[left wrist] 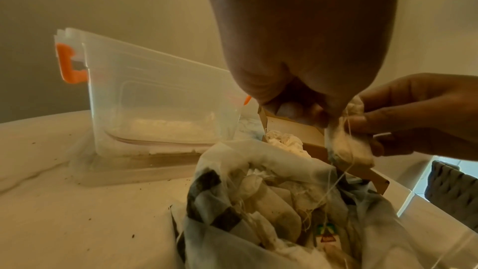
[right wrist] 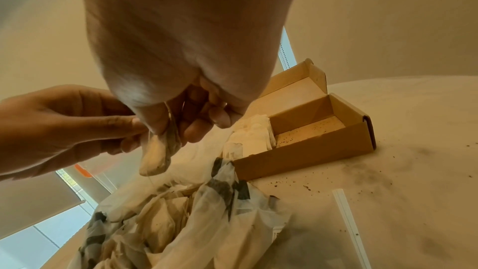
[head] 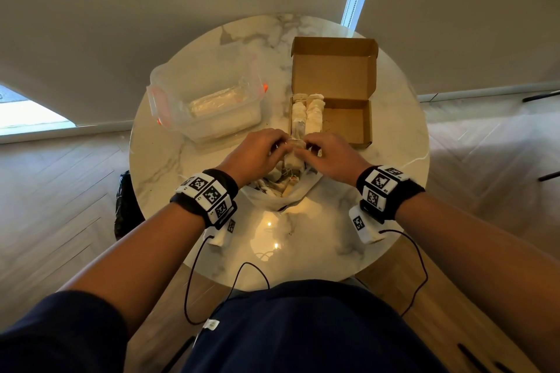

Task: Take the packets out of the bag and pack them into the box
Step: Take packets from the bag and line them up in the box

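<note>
A pale tea-bag packet (left wrist: 346, 146) with a trailing string hangs just above the open mouth of the thin white bag (head: 281, 194), which holds several more packets (right wrist: 160, 224). My left hand (head: 272, 147) pinches the packet's top, and my right hand (head: 315, 148) grips it from the other side. The same packet (right wrist: 156, 156) dangles below both sets of fingertips in the right wrist view. Just beyond my hands the brown cardboard box (head: 360, 127) lies with its lid up. Packets (head: 306, 112) fill its left side in two rows; its right side is bare.
A clear plastic container (head: 209, 100) with orange clasps stands on the left of the round marble table (head: 394, 179). Dark crumbs (right wrist: 362, 171) speckle the tabletop near the box. A black object (head: 127, 203) sits by the table's left edge. Cables trail from my wristbands.
</note>
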`<state>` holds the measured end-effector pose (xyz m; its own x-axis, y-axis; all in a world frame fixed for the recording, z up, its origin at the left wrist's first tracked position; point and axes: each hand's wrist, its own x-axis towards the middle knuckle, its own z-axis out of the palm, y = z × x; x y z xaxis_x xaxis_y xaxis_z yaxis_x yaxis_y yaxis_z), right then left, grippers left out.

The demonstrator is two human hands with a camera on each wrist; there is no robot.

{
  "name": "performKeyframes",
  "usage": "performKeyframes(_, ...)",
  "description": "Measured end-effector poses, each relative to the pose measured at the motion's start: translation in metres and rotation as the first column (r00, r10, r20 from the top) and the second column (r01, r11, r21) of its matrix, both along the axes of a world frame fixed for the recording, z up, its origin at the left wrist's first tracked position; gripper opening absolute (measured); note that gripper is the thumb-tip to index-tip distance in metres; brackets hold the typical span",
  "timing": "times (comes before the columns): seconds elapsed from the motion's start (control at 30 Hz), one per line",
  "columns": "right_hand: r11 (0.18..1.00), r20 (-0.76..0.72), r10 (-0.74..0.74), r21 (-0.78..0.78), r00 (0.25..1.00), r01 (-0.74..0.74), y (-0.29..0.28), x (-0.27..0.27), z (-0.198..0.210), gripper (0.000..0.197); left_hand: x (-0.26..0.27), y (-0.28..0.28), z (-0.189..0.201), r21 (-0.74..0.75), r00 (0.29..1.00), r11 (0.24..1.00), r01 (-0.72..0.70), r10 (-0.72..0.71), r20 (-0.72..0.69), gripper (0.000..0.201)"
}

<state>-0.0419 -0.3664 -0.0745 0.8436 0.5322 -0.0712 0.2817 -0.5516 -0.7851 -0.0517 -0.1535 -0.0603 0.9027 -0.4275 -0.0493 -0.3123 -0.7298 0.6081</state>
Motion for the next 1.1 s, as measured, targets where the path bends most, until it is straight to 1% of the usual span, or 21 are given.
performKeyframes(0.07, 1.0, 0.015, -0.009, -0.01, 1.0, 0.009, -0.002, 0.002, 0.005, 0.014, -0.002, 0.0, -0.001, -0.001, 0.995, 1.0, -0.031, 0.03, -0.093, 0.024)
performKeyframes(0.1, 1.0, 0.027, -0.014, -0.023, 1.0, 0.014, -0.004, 0.003, 0.006, 0.014, -0.004, 0.0, -0.002, 0.022, 0.989, 0.999, -0.027, 0.03, -0.145, 0.024)
performKeyframes(0.2, 0.998, 0.04, -0.039, -0.045, 0.998, 0.041, -0.008, 0.004, 0.011, 0.021, -0.01, -0.001, -0.008, 0.119, 0.966, 0.989, 0.085, -0.053, -0.253, 0.026)
performKeyframes(0.27, 0.998, 0.04, -0.05, -0.044, 0.998, 0.051, -0.01, 0.004, 0.016, 0.021, -0.014, -0.002, -0.016, 0.141, 0.953, 0.98, 0.143, -0.099, -0.285, 0.025)
performKeyframes(0.37, 0.998, 0.047, -0.059, -0.031, 0.997, 0.061, -0.011, 0.003, 0.022, 0.022, -0.017, -0.005, -0.027, 0.161, 0.958, 0.972, 0.171, -0.125, -0.259, 0.024)
performKeyframes(0.43, 0.998, 0.051, -0.057, -0.032, 0.997, 0.059, -0.011, 0.003, 0.024, 0.024, -0.017, -0.007, -0.032, 0.124, 0.965, 0.983, 0.132, -0.099, -0.242, 0.023)
performKeyframes(0.5, 0.998, 0.052, -0.054, -0.028, 0.997, 0.055, -0.011, 0.002, 0.026, 0.024, -0.015, -0.009, -0.034, 0.073, 0.969, 0.994, 0.084, -0.064, -0.24, 0.028)
performKeyframes(0.57, 0.999, 0.058, -0.049, -0.018, 0.997, 0.051, -0.011, 0.001, 0.028, 0.024, -0.013, -0.012, -0.033, 0.066, 0.966, 0.996, 0.055, -0.037, -0.255, 0.033)
performKeyframes(0.6, 0.999, 0.061, -0.049, -0.01, 0.997, 0.049, -0.01, 0.0, 0.029, 0.023, -0.013, -0.013, -0.032, 0.07, 0.966, 0.996, 0.052, -0.033, -0.257, 0.033)
performKeyframes(0.77, 0.999, 0.057, -0.05, 0.005, 0.997, 0.05, -0.012, 0.0, 0.033, 0.019, -0.011, -0.014, -0.038, 0.031, 0.975, 0.998, 0.055, -0.046, -0.217, 0.014)
performKeyframes(0.87, 0.998, 0.044, -0.066, -0.016, 0.997, 0.067, -0.017, 0.004, 0.031, 0.02, -0.012, -0.009, -0.038, 0.063, 0.984, 0.996, 0.058, -0.046, -0.174, 0.006)
performKeyframes(1.0, 0.988, 0.068, -0.123, -0.082, 0.99, 0.129, -0.024, 0.01, 0.02, 0.023, -0.013, 0.004, -0.03, 0.069, 0.98, 0.994, 0.086, -0.072, -0.188, 0.011)
performKeyframes(1.1, 0.983, 0.093, -0.122, -0.129, 0.988, 0.133, -0.024, 0.012, 0.013, 0.024, -0.011, 0.012, -0.02, 0.075, 0.984, 0.989, 0.126, -0.115, -0.138, 0.019)
